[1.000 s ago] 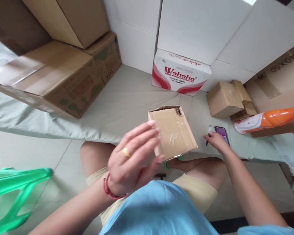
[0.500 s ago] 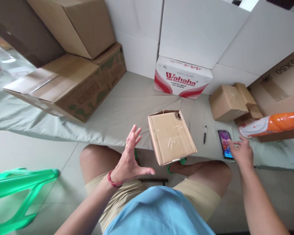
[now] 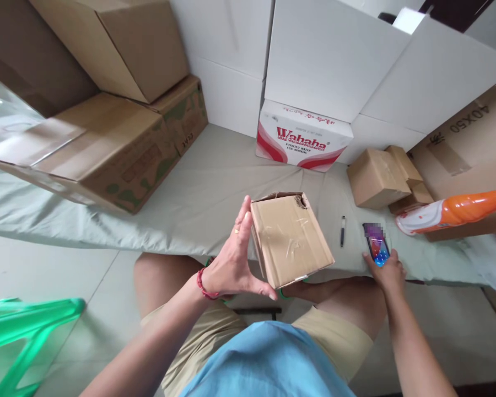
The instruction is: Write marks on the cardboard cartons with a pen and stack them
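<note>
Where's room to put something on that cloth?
Between the green-patterned carton, Wahaha box and damaged box lies wide bare cloth; a narrower strip parts damaged box from pen. The right is crowded: small boxes, orange item, phone, right hand.

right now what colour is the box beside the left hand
Light brown; the box shows best in the head view.

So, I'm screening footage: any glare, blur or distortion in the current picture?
Head view: glare on the tape of the green-printed carton; faint glints on the small box; green stool soft and looks stretched near the edge; blocky mosaic over part of the phone.
</note>
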